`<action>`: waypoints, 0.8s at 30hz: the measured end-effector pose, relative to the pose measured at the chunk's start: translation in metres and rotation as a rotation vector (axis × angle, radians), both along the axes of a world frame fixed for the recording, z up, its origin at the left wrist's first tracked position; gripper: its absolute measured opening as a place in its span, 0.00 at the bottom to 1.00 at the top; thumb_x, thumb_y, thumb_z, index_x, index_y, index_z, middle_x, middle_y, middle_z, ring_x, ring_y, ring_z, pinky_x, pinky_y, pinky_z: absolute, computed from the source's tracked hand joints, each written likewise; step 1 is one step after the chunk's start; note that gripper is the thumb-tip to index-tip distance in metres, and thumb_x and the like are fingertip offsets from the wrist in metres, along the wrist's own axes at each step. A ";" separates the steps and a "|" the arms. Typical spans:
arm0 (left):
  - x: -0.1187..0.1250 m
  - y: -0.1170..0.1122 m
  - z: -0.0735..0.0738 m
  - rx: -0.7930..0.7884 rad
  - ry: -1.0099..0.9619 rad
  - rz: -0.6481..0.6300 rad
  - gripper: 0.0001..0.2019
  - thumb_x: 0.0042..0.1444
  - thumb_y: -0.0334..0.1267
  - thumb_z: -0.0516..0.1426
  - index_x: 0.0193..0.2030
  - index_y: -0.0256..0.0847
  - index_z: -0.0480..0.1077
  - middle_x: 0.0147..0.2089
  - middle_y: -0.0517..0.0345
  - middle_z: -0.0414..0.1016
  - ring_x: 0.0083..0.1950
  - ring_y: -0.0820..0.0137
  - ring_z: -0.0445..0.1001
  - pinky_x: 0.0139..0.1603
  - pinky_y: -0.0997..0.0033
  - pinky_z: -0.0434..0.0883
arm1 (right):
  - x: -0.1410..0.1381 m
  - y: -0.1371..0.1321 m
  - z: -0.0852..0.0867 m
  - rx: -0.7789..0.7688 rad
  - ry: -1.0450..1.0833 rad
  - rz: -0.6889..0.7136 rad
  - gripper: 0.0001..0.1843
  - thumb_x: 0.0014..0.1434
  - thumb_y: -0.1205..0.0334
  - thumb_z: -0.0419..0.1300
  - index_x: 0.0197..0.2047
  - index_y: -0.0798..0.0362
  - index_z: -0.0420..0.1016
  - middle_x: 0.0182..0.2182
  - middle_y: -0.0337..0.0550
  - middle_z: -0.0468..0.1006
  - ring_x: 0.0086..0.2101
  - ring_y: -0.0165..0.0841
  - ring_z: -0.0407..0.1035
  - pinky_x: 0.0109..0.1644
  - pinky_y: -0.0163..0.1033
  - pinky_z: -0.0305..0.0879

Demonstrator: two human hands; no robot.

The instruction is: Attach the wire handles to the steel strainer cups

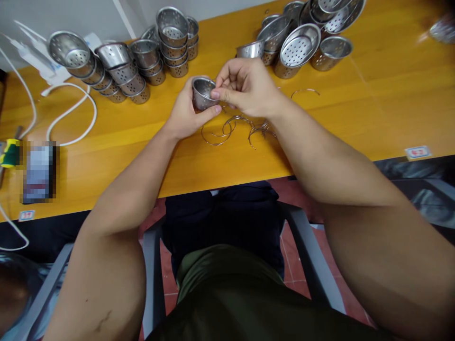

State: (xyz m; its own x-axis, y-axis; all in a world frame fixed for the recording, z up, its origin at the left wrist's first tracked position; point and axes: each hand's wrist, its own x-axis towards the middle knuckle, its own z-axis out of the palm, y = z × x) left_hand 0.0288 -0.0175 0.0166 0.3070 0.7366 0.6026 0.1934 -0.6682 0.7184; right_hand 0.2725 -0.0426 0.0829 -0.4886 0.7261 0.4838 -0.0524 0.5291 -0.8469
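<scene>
A small perforated metal cup (204,100) is tilted in my left hand (183,110), whose thumb and fingers wrap round its side. My right hand (250,87) is at the cup's right rim, thumb and fingertips pinched together; what they grip, if anything, is hidden. Just below both hands, several thin curved wire pieces (263,129) lie loosely on the wooden table (227,170). One more curved wire (306,90) lies to the right of my right wrist.
Stacked perforated cups (124,73) stand at the back left. More cups (300,45) are piled at the back right. White cables (93,111), a phone-like device (38,173) and a yellow-green object (10,152) lie at left. Number labels (418,152) mark the front edge.
</scene>
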 end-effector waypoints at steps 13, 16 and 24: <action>0.003 0.002 0.004 0.027 -0.020 0.042 0.41 0.55 0.72 0.79 0.67 0.60 0.71 0.64 0.50 0.83 0.67 0.41 0.83 0.71 0.36 0.82 | 0.005 -0.002 0.001 0.075 -0.024 -0.066 0.20 0.73 0.37 0.82 0.52 0.41 0.87 0.39 0.42 0.81 0.36 0.39 0.74 0.41 0.41 0.76; -0.001 0.003 0.011 0.000 -0.010 0.072 0.41 0.55 0.71 0.80 0.68 0.64 0.71 0.65 0.52 0.82 0.73 0.40 0.79 0.74 0.34 0.81 | 0.005 0.001 -0.001 0.156 -0.037 -0.142 0.22 0.75 0.33 0.78 0.56 0.40 0.84 0.42 0.42 0.80 0.34 0.39 0.72 0.36 0.42 0.72; -0.004 -0.003 0.020 -0.063 -0.027 0.110 0.41 0.56 0.69 0.80 0.70 0.66 0.70 0.67 0.54 0.82 0.76 0.41 0.78 0.78 0.34 0.80 | 0.005 0.006 -0.008 0.254 -0.140 -0.150 0.20 0.73 0.36 0.78 0.52 0.42 0.87 0.46 0.42 0.83 0.32 0.38 0.68 0.36 0.45 0.69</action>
State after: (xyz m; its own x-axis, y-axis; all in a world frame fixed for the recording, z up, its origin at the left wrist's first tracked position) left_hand 0.0249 -0.0207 0.0362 0.2067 0.8017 0.5608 0.2432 -0.5973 0.7643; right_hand 0.2773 -0.0363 0.0751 -0.4599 0.6595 0.5946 0.1496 0.7176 -0.6802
